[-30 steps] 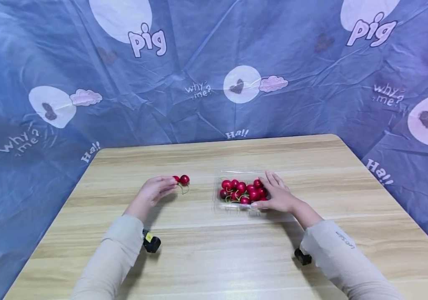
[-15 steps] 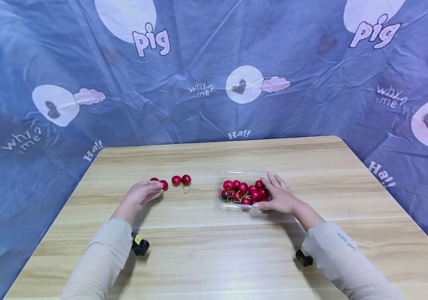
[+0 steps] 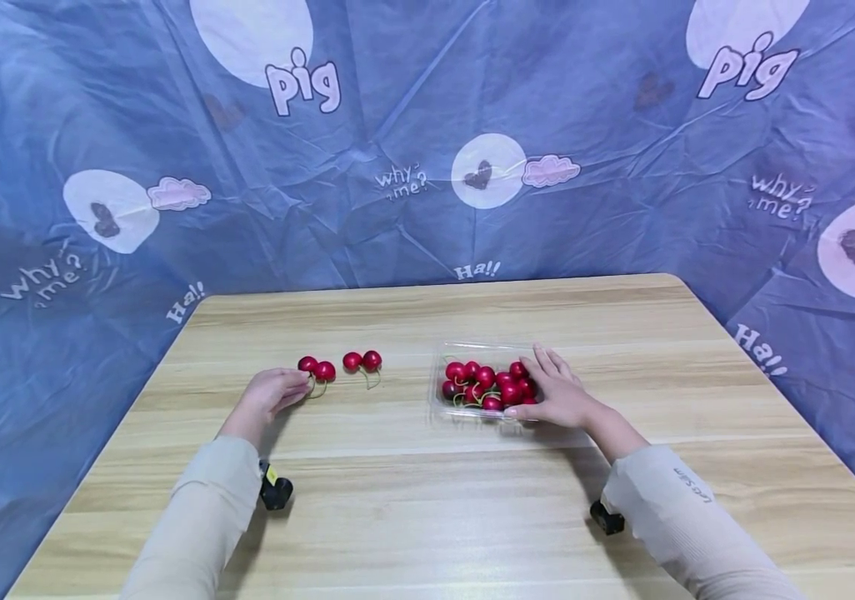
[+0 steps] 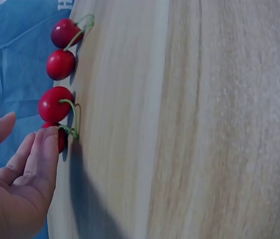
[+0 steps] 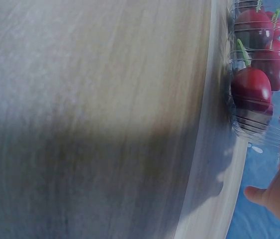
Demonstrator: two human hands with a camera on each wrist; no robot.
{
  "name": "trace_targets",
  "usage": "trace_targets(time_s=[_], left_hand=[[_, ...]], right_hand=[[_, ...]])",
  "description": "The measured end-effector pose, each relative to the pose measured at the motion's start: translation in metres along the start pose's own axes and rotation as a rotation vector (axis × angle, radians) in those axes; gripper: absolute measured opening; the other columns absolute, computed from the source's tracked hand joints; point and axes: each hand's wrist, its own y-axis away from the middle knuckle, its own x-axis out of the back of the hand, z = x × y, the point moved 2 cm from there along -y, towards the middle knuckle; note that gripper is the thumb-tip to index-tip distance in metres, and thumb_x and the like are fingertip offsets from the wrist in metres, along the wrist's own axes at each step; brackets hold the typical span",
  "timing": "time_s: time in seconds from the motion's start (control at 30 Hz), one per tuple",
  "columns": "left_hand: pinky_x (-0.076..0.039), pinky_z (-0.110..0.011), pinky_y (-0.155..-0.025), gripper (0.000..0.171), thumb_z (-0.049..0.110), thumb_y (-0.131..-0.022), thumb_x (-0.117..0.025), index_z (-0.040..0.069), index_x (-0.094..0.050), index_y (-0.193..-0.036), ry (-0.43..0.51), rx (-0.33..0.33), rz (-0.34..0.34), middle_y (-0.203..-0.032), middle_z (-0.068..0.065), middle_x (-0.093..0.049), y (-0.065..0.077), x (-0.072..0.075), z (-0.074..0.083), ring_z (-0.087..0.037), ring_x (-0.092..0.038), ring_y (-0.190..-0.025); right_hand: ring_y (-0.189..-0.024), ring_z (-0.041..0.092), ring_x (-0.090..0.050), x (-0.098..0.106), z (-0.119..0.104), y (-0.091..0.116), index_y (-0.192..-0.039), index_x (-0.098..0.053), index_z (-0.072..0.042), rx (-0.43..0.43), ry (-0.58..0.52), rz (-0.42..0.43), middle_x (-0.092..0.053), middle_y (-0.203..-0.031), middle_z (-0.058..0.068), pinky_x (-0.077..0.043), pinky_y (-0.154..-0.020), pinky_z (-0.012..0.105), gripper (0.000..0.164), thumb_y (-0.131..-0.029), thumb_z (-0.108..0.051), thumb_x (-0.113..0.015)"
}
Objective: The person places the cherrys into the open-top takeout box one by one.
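Note:
My left hand (image 3: 277,392) is beside a pair of red cherries (image 3: 325,372) joined at their green stems. In the left wrist view its fingertips overlap the nearer cherry (image 4: 61,140), while the thumb stands apart from the fingers. Just right of that pair lies a second pair of cherries (image 3: 352,362) on the table. My right hand (image 3: 558,394) holds the right end of a clear plastic container (image 3: 437,408), thumb at the front rim and fingers toward the back. Several stemmed cherries (image 3: 485,377) fill the container; the hand hides part of its right side.
The light wooden table (image 3: 427,500) ends at a back edge, with a printed blue cloth (image 3: 397,217) behind it. Small black wrist cameras hang below each cuff, one at the left wrist (image 3: 276,492) and one at the right (image 3: 607,517).
My left hand has moved left, away from the right-hand pair of cherries, then released the left-hand pair and drawn back slightly. The right hand and container stay put.

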Motion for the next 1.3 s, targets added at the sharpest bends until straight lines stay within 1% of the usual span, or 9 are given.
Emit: trace_targets(time_s=[0.17, 0.3, 0.4, 0.57, 0.7, 0.8, 0.97, 1.13, 1.3], left_hand=[[-0.047, -0.027, -0.081, 0.036, 0.003, -0.084, -0.052, -0.017, -0.041, -0.112, -0.074, 0.034, 0.045, -0.08, -0.004, -0.063, -0.004, 0.001, -0.005, -0.01, -0.06, -0.075], [-0.049, -0.026, -0.077, 0.035, 0.003, -0.083, -0.053, -0.016, -0.044, -0.111, -0.127, 0.038, 0.078, -0.079, -0.004, -0.064, -0.007, 0.0, -0.009, -0.008, -0.059, -0.071], [-0.05, -0.023, -0.072, 0.031, 0.003, -0.08, -0.056, -0.014, -0.049, -0.106, -0.17, 0.043, 0.131, -0.073, 0.0, -0.063, -0.01, -0.002, -0.012, -0.006, -0.058, -0.066], [-0.048, -0.017, -0.059, 0.029, 0.0, -0.077, -0.057, -0.015, -0.053, -0.101, -0.233, 0.015, 0.185, -0.063, 0.006, -0.057, -0.014, -0.005, -0.015, -0.004, -0.053, -0.058], [-0.043, -0.016, -0.055, 0.028, 0.0, -0.073, -0.059, -0.014, -0.056, -0.097, -0.335, -0.013, 0.219, -0.06, 0.007, -0.054, -0.015, -0.009, -0.016, -0.006, -0.048, -0.057], [-0.042, -0.018, -0.058, 0.026, 0.002, -0.07, -0.062, -0.011, -0.06, -0.092, -0.456, -0.022, 0.26, -0.064, 0.001, -0.057, -0.015, -0.012, -0.015, -0.011, -0.048, -0.063], [-0.043, -0.025, -0.066, 0.023, 0.004, -0.07, -0.061, -0.009, -0.061, -0.089, -0.615, -0.011, 0.268, -0.086, -0.013, -0.061, -0.014, -0.015, -0.015, -0.022, -0.049, -0.079], [-0.043, -0.026, -0.062, 0.02, 0.005, -0.072, -0.06, -0.008, -0.059, -0.087, -0.638, 0.011, 0.26, -0.088, -0.016, -0.059, -0.014, -0.015, -0.015, -0.023, -0.049, -0.077], [-0.041, -0.022, -0.055, 0.019, 0.008, -0.075, -0.06, -0.006, -0.059, -0.087, -0.588, 0.024, 0.26, -0.08, -0.01, -0.058, -0.014, -0.013, -0.014, -0.018, -0.047, -0.068]], right_hand=[[-0.125, 0.039, 0.002, 0.0, -0.001, 0.001, -0.135, -0.022, -0.003, 0.004, -0.003, 0.0, -0.001, -0.141, 0.019, -0.005, -0.093, 0.066, 0.097, -0.066, -0.06, -0.059], [-0.125, 0.039, 0.002, 0.0, -0.002, 0.001, -0.135, -0.022, -0.003, 0.005, -0.004, -0.001, -0.001, -0.142, 0.018, -0.005, -0.092, 0.066, 0.097, -0.066, -0.06, -0.059], [-0.125, 0.039, 0.002, 0.0, -0.002, 0.001, -0.136, -0.022, -0.003, 0.004, -0.003, -0.002, -0.001, -0.142, 0.018, -0.005, -0.093, 0.066, 0.097, -0.066, -0.06, -0.059], [-0.125, 0.039, 0.002, 0.0, -0.001, 0.001, -0.135, -0.022, -0.003, 0.001, -0.007, -0.005, 0.0, -0.142, 0.018, -0.005, -0.093, 0.066, 0.097, -0.066, -0.06, -0.059], [-0.125, 0.039, 0.003, 0.0, 0.0, 0.001, -0.135, -0.021, -0.001, 0.0, -0.011, -0.008, 0.0, -0.142, 0.018, -0.005, -0.093, 0.065, 0.098, -0.066, -0.06, -0.059], [-0.125, 0.039, 0.003, 0.0, 0.0, 0.001, -0.135, -0.021, -0.001, -0.001, -0.008, -0.01, 0.0, -0.141, 0.019, -0.005, -0.093, 0.065, 0.098, -0.066, -0.06, -0.059], [-0.125, 0.039, 0.002, 0.0, 0.0, 0.001, -0.135, -0.021, -0.002, -0.001, -0.002, -0.01, 0.0, -0.141, 0.019, -0.005, -0.093, 0.065, 0.098, -0.066, -0.06, -0.059], [-0.125, 0.038, 0.002, 0.0, -0.002, 0.001, -0.136, -0.021, -0.003, -0.002, -0.001, -0.01, -0.001, -0.141, 0.019, -0.005, -0.093, 0.065, 0.098, -0.066, -0.061, -0.059], [-0.125, 0.038, 0.003, 0.001, -0.002, 0.0, -0.135, -0.021, -0.002, -0.004, -0.002, -0.011, -0.001, -0.141, 0.02, -0.005, -0.093, 0.065, 0.098, -0.066, -0.06, -0.059]])
